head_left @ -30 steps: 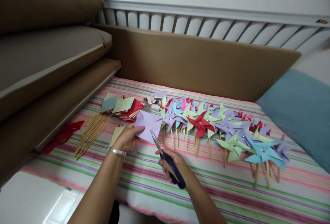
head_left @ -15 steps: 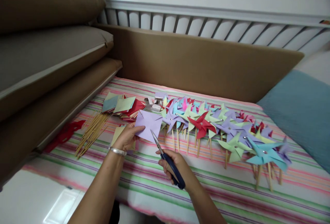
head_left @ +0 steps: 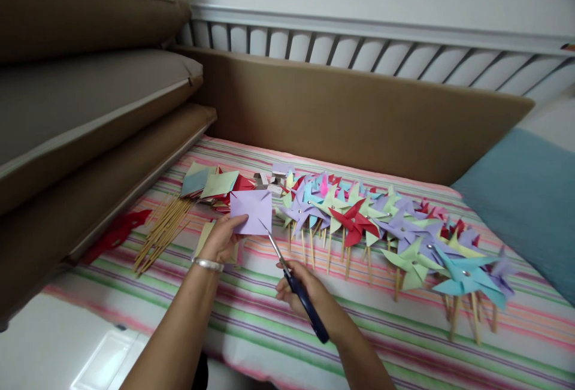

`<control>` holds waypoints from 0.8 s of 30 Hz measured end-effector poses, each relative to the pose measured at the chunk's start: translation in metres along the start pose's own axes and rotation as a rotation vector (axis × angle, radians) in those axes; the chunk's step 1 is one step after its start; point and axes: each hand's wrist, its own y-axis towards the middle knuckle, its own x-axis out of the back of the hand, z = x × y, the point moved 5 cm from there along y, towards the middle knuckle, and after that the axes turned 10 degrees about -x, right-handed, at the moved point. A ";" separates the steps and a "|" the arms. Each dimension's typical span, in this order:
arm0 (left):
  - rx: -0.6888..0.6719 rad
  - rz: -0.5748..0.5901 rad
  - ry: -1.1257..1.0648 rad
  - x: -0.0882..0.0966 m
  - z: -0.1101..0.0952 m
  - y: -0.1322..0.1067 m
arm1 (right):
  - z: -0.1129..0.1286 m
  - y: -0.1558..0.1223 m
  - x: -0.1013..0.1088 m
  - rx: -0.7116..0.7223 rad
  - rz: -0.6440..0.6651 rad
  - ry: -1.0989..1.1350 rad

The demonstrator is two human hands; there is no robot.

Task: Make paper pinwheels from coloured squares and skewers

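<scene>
My left hand (head_left: 222, 236) pinches a square sheet of purple paper (head_left: 255, 207) at its left edge, thumb on top. Cuts run inward from the paper's upper corners. In my right hand (head_left: 305, 288) is a pair of scissors (head_left: 305, 303) with dark blue handles, fingers closed round them. The blade tips reach the lower right part of the sheet. Beneath my left hand lies pale yellow paper (head_left: 204, 237), partly covered. Right of the sheet, several paper pinwheels (head_left: 354, 221) on wooden sticks lie in rows, in purple, green, red and blue.
Left of my hands is a bundle of thin wooden sticks (head_left: 157, 237), with stacked coloured paper (head_left: 220, 184) behind and red paper scraps (head_left: 117, 235) beside it. A small opened box (head_left: 269, 183) sits behind the sheet. Cushions (head_left: 94, 114) rise at left; a brown panel (head_left: 359, 114) stands behind.
The purple paper has turned a little and shifted left in my left hand. The scissors have swung slightly, their handles lower and further right, with the tips now at the sheet's lower right.
</scene>
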 end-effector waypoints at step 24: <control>-0.037 -0.103 -0.207 -0.036 0.026 -0.018 | 0.015 -0.009 -0.029 -0.073 0.049 0.205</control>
